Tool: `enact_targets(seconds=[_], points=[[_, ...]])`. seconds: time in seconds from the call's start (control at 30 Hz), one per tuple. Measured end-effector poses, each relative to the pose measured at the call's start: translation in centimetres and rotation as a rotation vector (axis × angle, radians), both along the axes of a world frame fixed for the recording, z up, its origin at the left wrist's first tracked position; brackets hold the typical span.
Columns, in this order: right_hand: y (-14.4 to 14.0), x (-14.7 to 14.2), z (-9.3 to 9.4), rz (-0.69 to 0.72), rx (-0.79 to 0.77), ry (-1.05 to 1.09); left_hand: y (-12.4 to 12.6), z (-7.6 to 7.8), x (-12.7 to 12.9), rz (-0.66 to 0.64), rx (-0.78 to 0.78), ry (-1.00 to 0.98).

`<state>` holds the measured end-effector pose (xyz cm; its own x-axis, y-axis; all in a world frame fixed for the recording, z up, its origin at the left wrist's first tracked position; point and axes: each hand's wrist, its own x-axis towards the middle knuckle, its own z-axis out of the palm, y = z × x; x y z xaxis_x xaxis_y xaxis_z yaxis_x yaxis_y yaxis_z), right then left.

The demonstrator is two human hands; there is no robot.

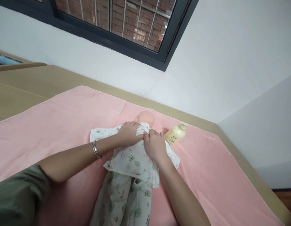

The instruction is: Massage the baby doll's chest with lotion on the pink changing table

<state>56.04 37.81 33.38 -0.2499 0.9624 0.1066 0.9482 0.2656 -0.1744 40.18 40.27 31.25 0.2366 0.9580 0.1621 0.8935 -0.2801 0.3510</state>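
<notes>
Shirt (131, 161) gathered on the doll (145, 117)

Head view: the doll lies on a pink blanket (202, 163). On its upper chest rest the left hand (128, 134) and right hand (156, 145), thumbs close, perhaps to keep the cloth in place; I cannot tell whether they pinch it. Their fingers hide much of the neckline. 1 yellow bottle (176, 134) is beside the doll, near the right hand.

Pink blanket (206, 163): spread over the tan table (23, 84), short of its far edge
Pump bottle (175, 134): pale yellow, near the blanket's far edge
Dark-framed window (126, 22): above the table's far edge
</notes>
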Motion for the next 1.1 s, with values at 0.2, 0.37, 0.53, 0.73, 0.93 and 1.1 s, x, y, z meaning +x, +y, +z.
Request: enact_targets(seconds=[0.2, 0.37, 0.53, 0.73, 0.93, 1.1], points=[[1.5, 0.7, -1.3, -0.031, -0.033, 0.144, -0.1, -0.8, 0.2, 0.013, 0.068, 0.007], [1.3, 0.6, -1.6, -0.040, -0.007, 0.154, -0.1, -1.1, 0.4, 0.026, 0.079, -0.005], [1.3, 0.6, -1.7, -0.049, -0.013, 0.155, -0.2, -1.2, 0.4, 0.032, 0.078, -0.004], [1.4, 0.6, -1.7, -0.053, -0.015, 0.171, -0.3, -1.3, 0.6, 0.046, 0.099, 0.007], [1.9, 1.0, -1.4, -0.028, -0.060, 0.217, -1.7, -1.4, 1.0, -0.017, 0.187, 0.038], [2.0, 1.1, -1.3, -0.032, -0.073, 0.220, -2.0, -1.3, 1.0, -0.084, 0.204, 0.014]])
